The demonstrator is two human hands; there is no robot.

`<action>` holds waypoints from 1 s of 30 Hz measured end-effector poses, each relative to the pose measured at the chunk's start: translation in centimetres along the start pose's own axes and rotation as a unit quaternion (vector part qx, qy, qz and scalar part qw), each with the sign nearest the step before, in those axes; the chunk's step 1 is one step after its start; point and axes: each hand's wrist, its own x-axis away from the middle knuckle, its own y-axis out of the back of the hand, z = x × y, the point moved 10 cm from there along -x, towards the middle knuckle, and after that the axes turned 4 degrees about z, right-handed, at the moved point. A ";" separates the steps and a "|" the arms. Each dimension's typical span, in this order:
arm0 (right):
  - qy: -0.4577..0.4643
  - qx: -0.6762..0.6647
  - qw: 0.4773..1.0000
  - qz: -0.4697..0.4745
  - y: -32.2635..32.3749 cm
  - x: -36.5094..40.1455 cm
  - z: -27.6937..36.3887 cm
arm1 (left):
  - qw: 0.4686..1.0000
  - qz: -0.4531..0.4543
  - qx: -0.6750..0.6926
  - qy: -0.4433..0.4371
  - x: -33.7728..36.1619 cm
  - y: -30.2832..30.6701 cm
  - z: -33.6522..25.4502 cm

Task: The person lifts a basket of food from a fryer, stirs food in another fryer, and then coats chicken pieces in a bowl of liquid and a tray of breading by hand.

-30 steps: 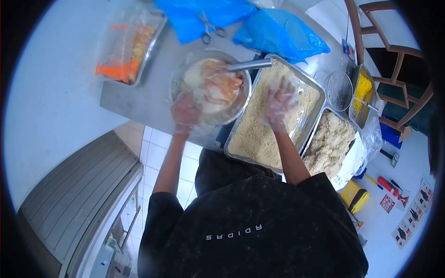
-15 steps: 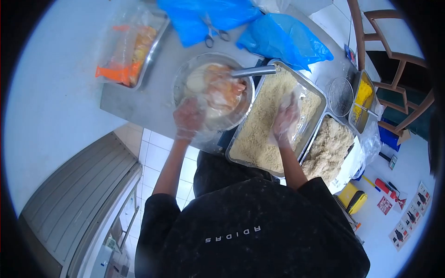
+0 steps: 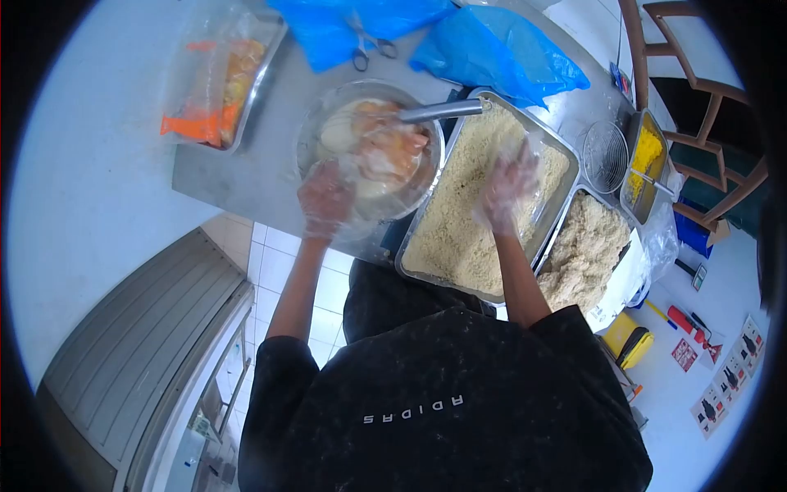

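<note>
A clear plastic glove covers my left hand [image 3: 326, 198], its fingers curled at the near-left rim of a round metal bowl [image 3: 441, 156]. Inside the bowl lie orange-pink pieces of meat [image 3: 393, 154] in pale batter [image 3: 338, 131]. A metal handle [image 3: 443, 111] reaches from the bowl across to the tray's corner. My right hand [image 3: 510, 187], also in a clear glove, is over the pale crumbs [image 3: 459, 213] in a rectangular metal tray [image 3: 407, 246]. Its fingers point away from me, stretched out and slightly blurred, with nothing visible in them.
Right of the tray stand a pan heaped with coarser crumbs [image 3: 584, 250], a wire strainer [image 3: 605, 156] and a tray of yellow food [image 3: 646, 156]. Blue plastic bags [image 3: 500, 53] and scissors [image 3: 366, 45] lie behind. A bagged orange-and-yellow package [image 3: 217, 98] sits at far left.
The right hand has shifted slightly over the crumbs, its fingers now more outstretched. My left hand stays at the bowl's rim. The whole view has moved a little.
</note>
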 end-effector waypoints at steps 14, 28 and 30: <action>0.092 -0.387 0.904 0.156 4.3 1.0 3.1 | 0.994 0.075 -0.014 0.075 -1.0 -0.1 -0.2; 0.260 0.145 0.870 0.393 8.3 6.5 4.7 | 0.988 0.104 -0.026 0.108 -1.3 -0.5 0.1; 0.217 0.120 0.892 0.379 10.5 5.7 3.3 | 0.992 0.083 -0.009 0.091 -1.2 -0.2 -0.2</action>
